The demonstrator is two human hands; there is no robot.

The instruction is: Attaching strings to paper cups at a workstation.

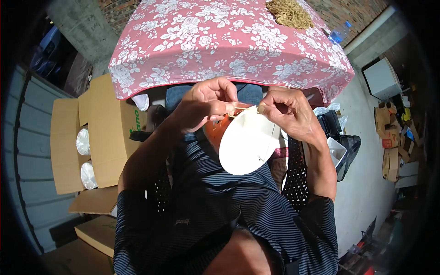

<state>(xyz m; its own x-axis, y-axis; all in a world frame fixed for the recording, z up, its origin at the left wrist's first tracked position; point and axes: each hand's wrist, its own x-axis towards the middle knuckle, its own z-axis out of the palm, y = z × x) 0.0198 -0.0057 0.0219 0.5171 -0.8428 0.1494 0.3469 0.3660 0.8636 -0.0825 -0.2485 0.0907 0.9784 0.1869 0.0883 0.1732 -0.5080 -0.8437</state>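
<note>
A flat white oval disc (250, 144) hangs in front of my chest, tilted, with a small dark mark near its lower edge. At its top edge runs a thin pale cord (240, 108). My left hand (211, 103) is closed, pinching this cord between thumb and forefinger just left of the disc. On the other side, my right hand (291, 112) has its thumb and fingers pinched together at the cord, by the disc's upper right edge. Behind the disc, an orange rounded object (215, 133) shows in part; its kind is hidden.
Ahead stands a table under a pink floral cloth (233, 41), with a bundle of tan fibrous strands (291, 13) and a plastic bottle (339, 33). Left is an open cardboard box (105, 133) holding plastic-wrapped white items. To the right are a white open container (337, 151) and piled cartons (389, 137).
</note>
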